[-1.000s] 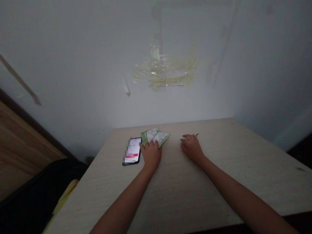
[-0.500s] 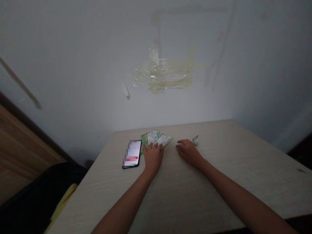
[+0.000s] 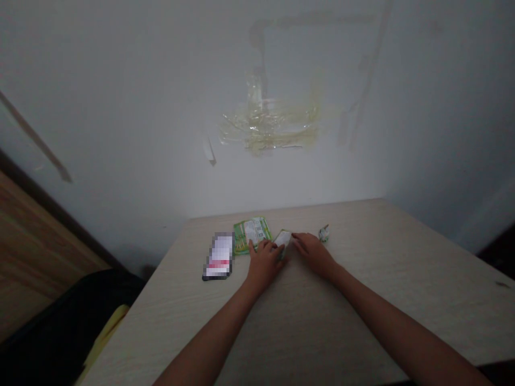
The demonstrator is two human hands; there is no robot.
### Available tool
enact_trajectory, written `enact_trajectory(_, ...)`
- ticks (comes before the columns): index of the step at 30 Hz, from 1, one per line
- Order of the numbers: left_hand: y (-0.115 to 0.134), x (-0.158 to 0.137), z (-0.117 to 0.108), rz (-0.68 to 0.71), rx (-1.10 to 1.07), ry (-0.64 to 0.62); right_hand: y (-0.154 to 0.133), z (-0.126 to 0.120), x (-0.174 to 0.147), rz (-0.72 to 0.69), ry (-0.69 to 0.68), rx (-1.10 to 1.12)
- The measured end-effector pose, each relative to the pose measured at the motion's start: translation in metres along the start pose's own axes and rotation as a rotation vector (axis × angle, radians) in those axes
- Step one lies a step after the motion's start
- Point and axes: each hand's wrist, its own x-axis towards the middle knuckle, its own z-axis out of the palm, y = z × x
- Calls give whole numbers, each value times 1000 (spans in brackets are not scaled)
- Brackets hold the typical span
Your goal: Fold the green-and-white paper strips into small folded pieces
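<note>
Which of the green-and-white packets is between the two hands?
The small packet, pulled out to the right of the stack, with the left hand and right hand both at it. The other packets lie flat beside the phone.

Bare table (image 3: 362, 300) lies open near; phone (image 3: 219, 257), green packets (image 3: 251, 233) and wall crowd the far edge.

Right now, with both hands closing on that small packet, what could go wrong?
The small packet sits pinched between the left hand and right hand; a clumsy grip might tear it. The left hand's sweep could nudge the green packets into the phone. The crumpled wrapper may get brushed aside.
</note>
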Motion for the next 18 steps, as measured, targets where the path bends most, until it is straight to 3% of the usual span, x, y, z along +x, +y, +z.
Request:
enact_trajectory(4, -1, -1, 2, 41, -41, -34, -2, -3, 0, 170, 85, 36)
enact_trajectory(8, -4, -2, 5, 75, -84, -52, 2, -3, 1, 243, 103, 13)
enact_trajectory(13, -9, 2, 10, 85, -113, -37, 5, 0, 1, 166, 67, -125)
enact_trajectory(18, -11, 4, 10, -31, 24, 68, 4, 2, -1, 94, 40, -207)
